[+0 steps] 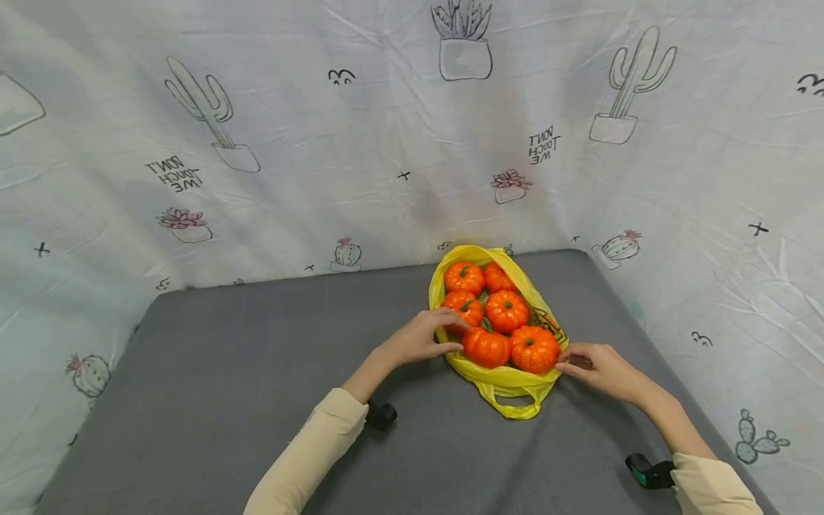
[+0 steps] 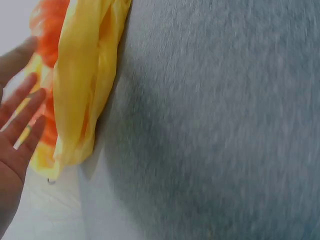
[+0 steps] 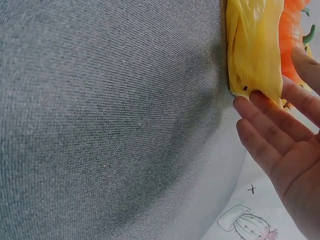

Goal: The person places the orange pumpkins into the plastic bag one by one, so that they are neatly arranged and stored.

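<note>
A yellow plastic bag (image 1: 502, 379) lies on the grey table with its mouth facing up and a loop handle toward me. Inside sit several small orange pumpkins (image 1: 507, 312) with green stems. My left hand (image 1: 421, 336) is at the bag's left rim, fingers spread beside the nearest left pumpkin (image 1: 487, 348); whether it touches is unclear. On the right side, my right hand (image 1: 601, 368) has its fingers extended at the bag's edge, close to the front right pumpkin (image 1: 534, 350). Neither hand grips anything. The right wrist view shows fingertips against or very near the yellow plastic (image 3: 255, 45).
The grey tabletop (image 1: 257, 386) stretches left of the bag. A white cloth (image 1: 386, 129) printed with cactus drawings hangs behind and along the sides, close to the bag's far end. Black straps with devices (image 1: 382, 415) sit on both wrists.
</note>
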The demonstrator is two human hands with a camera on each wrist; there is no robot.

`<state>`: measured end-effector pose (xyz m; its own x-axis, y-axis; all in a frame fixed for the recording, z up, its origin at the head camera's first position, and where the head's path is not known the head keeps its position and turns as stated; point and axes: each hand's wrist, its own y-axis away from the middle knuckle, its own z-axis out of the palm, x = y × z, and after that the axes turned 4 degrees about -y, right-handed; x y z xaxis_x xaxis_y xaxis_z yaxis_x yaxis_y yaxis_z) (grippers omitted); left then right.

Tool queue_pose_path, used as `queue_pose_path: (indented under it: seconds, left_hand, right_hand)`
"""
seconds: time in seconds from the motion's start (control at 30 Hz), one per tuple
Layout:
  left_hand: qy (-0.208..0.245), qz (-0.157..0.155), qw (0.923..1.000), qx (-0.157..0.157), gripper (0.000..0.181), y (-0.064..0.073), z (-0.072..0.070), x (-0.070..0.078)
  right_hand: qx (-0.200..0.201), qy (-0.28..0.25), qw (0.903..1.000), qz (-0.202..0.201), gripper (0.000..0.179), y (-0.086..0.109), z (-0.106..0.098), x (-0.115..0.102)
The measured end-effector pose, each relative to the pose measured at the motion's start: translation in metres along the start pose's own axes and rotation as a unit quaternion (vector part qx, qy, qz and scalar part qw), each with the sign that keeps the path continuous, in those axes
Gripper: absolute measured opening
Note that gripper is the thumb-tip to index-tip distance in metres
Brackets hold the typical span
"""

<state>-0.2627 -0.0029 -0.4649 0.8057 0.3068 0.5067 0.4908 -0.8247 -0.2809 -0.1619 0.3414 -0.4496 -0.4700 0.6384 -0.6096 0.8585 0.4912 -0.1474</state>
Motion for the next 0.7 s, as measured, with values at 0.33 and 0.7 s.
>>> queue_pose_path:
  seconds: [0.33, 0.7]
  left_hand:
    - [0.021, -0.004, 0.9998, 0.003, 0.033, -0.012, 0.005, 0.002]
    - [0.0, 0.035, 0.9993, -0.011, 0.055, -0.02, 0.013, 0.007]
  right_hand:
    - [-0.003, -0.006, 1.0, 0.005, 0.004, 0.002, 0.001, 0.003]
    - [0.002, -0.016, 0.9999, 0.002, 0.003, 0.003, 0.001, 0.003]
